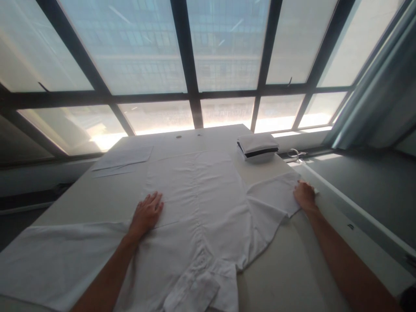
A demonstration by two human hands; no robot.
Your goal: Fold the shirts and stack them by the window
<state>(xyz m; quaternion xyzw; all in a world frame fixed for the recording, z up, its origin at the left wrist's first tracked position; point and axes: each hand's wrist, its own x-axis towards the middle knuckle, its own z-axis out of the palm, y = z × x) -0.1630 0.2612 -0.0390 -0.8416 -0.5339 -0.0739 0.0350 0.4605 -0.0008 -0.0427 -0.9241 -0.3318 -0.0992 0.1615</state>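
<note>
A white short-sleeved shirt lies spread flat on a pale table, collar toward me and hem toward the window. My left hand rests flat on the shirt's body left of the button line, fingers stretched out. My right hand lies on the end of the right sleeve near the table's right edge; its fingers curl down on the sleeve cuff, and whether they grip the cloth is not visible.
A folded stack of white and dark cloth sits at the table's far right corner. Flat white sheets lie at the far left. A metal window handle sticks out beside the sill. Large windows stand behind the table, a grey curtain at right.
</note>
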